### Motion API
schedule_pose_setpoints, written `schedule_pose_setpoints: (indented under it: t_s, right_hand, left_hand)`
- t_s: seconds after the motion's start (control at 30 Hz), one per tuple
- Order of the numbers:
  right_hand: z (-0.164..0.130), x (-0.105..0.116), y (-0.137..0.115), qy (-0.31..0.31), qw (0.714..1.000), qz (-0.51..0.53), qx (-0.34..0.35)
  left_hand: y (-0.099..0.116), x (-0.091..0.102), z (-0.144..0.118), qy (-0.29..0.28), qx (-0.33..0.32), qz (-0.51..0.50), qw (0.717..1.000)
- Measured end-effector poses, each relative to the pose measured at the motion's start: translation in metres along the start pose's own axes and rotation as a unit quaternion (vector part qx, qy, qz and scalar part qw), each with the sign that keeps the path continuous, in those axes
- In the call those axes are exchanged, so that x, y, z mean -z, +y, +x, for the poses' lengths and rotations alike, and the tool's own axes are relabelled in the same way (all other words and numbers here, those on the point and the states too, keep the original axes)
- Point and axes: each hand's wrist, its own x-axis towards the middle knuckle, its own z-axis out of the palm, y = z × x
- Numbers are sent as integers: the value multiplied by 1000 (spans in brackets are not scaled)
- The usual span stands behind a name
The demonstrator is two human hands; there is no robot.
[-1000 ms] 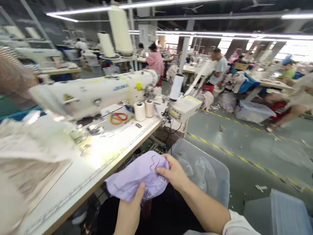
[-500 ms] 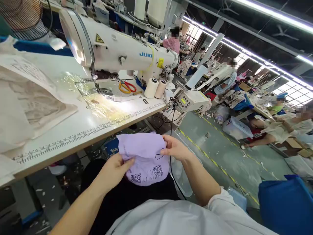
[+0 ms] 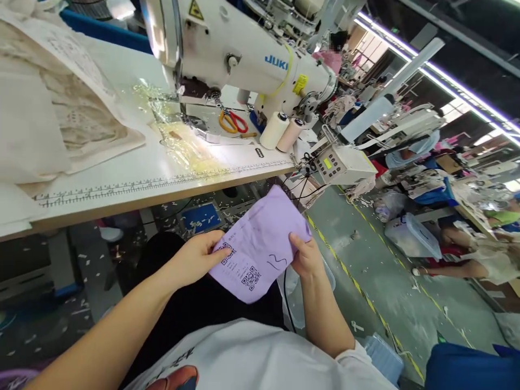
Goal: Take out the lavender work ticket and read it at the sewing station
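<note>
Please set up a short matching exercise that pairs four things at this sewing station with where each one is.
Things:
1. purple paper
2. scissors
3. thread cones
4. cream fabric

Places:
A. standing on the table by the right end of the sewing machine
B. spread over the left part of the table
C. between the left hand and right hand, below the table edge
D. lying flat under the machine's arm

Pairs: 1-C, 2-D, 3-A, 4-B

"JUKI" reads on the sewing machine (image 3: 252, 54); the lilac sheet (image 3: 260, 246) carries QR codes, its small print seemingly unreadable.
</note>
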Motion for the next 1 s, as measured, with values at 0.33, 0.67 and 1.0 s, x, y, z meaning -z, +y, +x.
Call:
schedule_pose_setpoints:
  t_s: [0.33, 0.67, 1.0]
  right_hand:
    - [6, 15, 16, -53, 995, -78, 18]
    - [29, 4, 22, -64, 982, -159, 84]
    - [30, -7, 36, -9, 990, -96, 105]
  left_hand:
    - [8, 15, 11, 205, -42, -171, 963]
    - [29, 32, 7, 247, -24, -209, 946]
    - [14, 20, 1, 239, -45, -238, 941]
